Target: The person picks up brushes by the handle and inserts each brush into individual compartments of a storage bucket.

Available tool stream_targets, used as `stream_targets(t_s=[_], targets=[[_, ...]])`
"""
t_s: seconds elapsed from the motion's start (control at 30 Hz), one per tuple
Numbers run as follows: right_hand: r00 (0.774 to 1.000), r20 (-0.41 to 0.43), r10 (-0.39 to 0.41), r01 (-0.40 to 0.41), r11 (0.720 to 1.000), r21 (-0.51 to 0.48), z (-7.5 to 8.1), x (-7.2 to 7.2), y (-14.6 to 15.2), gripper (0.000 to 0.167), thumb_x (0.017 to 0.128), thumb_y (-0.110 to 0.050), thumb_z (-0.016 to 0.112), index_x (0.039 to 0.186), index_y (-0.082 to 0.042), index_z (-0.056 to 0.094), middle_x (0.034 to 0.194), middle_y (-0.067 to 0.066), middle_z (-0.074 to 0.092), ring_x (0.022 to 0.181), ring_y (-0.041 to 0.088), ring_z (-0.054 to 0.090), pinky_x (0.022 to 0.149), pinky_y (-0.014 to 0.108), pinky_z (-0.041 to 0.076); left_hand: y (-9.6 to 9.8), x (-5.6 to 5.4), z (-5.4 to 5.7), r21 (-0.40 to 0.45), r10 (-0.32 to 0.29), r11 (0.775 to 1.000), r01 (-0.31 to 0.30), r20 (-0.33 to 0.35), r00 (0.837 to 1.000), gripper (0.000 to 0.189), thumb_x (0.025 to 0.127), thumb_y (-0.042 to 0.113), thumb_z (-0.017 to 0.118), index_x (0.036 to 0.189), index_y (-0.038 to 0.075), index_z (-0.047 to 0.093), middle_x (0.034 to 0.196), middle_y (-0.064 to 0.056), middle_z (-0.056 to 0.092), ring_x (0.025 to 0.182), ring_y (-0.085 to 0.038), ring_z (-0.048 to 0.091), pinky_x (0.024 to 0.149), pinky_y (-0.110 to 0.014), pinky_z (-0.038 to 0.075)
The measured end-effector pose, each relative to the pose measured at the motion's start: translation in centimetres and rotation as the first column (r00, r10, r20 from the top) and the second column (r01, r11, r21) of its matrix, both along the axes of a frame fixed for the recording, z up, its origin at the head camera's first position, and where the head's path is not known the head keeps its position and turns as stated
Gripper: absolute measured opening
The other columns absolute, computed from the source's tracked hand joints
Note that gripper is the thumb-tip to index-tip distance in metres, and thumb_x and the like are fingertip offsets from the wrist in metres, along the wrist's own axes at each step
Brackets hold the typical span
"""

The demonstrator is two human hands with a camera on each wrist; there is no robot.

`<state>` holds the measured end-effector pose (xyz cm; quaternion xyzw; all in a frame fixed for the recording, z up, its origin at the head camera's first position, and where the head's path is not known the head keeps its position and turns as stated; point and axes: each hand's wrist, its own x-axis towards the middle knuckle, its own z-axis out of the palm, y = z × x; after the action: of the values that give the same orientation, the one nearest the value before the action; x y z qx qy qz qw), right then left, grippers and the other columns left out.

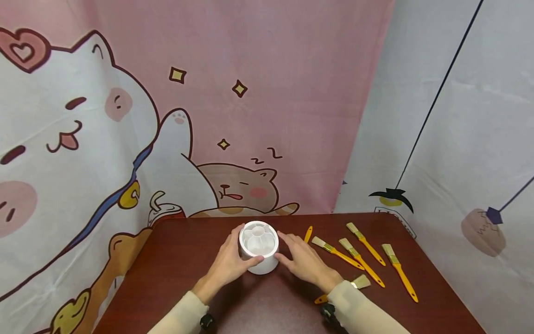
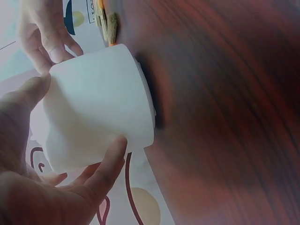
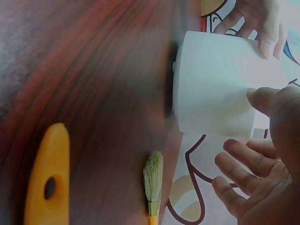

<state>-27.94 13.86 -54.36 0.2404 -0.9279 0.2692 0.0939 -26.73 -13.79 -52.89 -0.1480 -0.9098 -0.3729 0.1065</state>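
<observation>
A white round cup [image 1: 260,265] stands upright on the table, its top divided into petal-shaped compartments. My left hand [image 1: 231,258] grips its left side, thumb across the front and fingers along the side wall. On the other side is my right hand [image 1: 303,258], fingers spread loosely; in the right wrist view its thumb [image 3: 263,99] touches the cup while the other fingers stay a little away from the wall. Close to the right hand and forearm lie paint brushes with yellow handles and pale bristles, one brush [image 1: 360,281] partly hidden under the right sleeve.
Several more brushes lie spread over the right side of the dark red-brown table [image 1: 175,260], including a brush [image 1: 401,273] farthest right and a brush [image 1: 365,243] toward the back. A printed cartoon cloth [image 1: 292,93] hangs behind the table's back edge.
</observation>
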Motion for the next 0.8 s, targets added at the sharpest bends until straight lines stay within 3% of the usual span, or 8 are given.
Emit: stream_targets(t_s=[0.23,0.47,0.8], targets=[[1.0,-0.025,0.001,-0.001,1.0,0.009,0.4,0.8,0.5,0.072,0.106,-0.037,0.088,0.167,-0.01,0.061,0.153,0.015,0.076,0.139,0.038,0.073,0.117,0.062,0.061,0.4,0.4,0.0,0.0,-0.027,1.0,0.027,0.001,1.0,0.12,0.084,0.053,0.106,0.173,0.003,0.042,0.154,-0.024,0.067,0.139,-0.042,0.072,0.111,-0.063,0.062],[0.999,-0.034,0.017,-0.017,1.0,0.008,0.5,1.6,1.5,0.071,0.105,-0.037,0.09,0.166,-0.013,0.063,0.147,0.012,0.078,0.12,0.027,0.077,0.106,0.054,0.067,1.0,1.2,0.0,0.005,-0.056,0.998,0.056,0.0,0.998,0.119,0.084,0.053,0.105,0.173,0.006,0.042,0.155,-0.023,0.067,0.138,-0.041,0.073,0.109,-0.062,0.063],[0.997,-0.074,0.029,-0.028,1.0,0.01,0.7,2.9,3.0,0.065,0.104,-0.038,0.092,0.158,-0.009,0.069,0.15,0.011,0.079,0.135,0.032,0.078,0.111,0.056,0.066,1.8,2.1,0.0,0.005,-0.103,0.995,0.103,0.004,0.995,0.118,0.083,0.051,0.106,0.174,0.011,0.042,0.155,-0.016,0.067,0.139,-0.034,0.073,0.11,-0.058,0.062]])
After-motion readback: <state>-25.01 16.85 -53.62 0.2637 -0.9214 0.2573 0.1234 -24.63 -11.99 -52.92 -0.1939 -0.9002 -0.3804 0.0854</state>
